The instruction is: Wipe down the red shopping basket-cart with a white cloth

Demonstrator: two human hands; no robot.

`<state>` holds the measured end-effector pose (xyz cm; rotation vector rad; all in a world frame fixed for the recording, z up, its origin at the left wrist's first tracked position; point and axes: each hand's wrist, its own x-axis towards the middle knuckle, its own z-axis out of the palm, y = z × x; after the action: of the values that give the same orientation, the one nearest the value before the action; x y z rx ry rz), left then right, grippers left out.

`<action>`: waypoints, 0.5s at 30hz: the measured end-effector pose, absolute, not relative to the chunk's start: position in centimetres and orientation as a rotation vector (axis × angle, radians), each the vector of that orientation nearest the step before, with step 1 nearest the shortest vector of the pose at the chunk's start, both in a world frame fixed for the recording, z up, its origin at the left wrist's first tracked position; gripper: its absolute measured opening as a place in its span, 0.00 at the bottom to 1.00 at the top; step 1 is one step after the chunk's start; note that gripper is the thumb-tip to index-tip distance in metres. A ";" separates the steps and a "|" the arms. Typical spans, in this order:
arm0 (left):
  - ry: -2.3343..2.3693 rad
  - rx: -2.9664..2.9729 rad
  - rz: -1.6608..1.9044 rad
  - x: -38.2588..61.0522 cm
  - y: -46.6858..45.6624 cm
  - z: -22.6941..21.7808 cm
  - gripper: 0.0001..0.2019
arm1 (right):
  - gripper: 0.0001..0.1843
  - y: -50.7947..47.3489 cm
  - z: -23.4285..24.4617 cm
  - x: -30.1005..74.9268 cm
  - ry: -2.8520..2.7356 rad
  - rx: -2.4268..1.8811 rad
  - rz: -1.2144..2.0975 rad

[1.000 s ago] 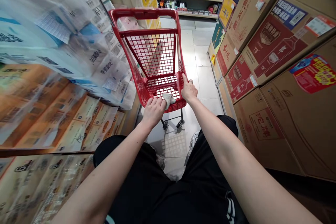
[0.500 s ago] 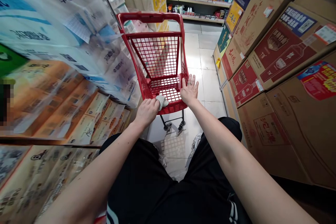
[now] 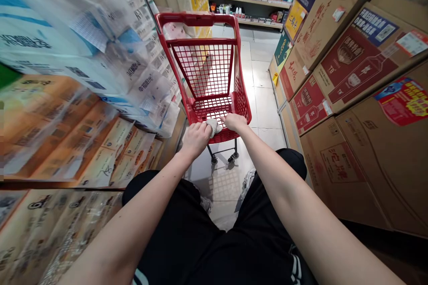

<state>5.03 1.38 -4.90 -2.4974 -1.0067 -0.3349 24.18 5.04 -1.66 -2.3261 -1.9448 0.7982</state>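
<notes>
Your right hand (image 3: 236, 122), splayed earlier, now curls, grip unclear, at the near rim of the red shopping cart (image 3: 203, 42), where your left hand (image 3: 196, 139) clutches a grey cloth (image 3: 214, 127), so both seemingly work there.

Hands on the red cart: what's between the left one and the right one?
In the head view, a grey cloth lies between the left hand and the right hand, at the near rim of the cart.

The glossy, pale tiled floor (image 3: 267, 103) carried a red plastic mesh shopping cart (image 3: 214, 97) on dark wheels (image 3: 231, 158) and two light-coloured shoes (image 3: 248, 181).
</notes>
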 end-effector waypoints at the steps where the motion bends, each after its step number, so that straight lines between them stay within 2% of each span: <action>1: -1.013 -2.496 -0.364 5.1 1.2 -5.0 0.11 | 0.30 5.1 -1.6 24.4 -1.929 -2.357 0.825; 11: -0.776 -2.658 -0.628 1.6 1.8 -6.0 0.20 | 0.26 4.8 -2.1 25.9 -1.877 -2.400 0.750; 15: -0.761 -2.629 -0.599 1.6 2.1 -5.9 0.18 | 0.25 4.6 -1.9 25.7 -1.863 -2.415 0.734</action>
<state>1.57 2.14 -5.90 -2.6288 -0.7605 -0.5990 25.74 4.63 -1.91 -2.4153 -1.8634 0.7343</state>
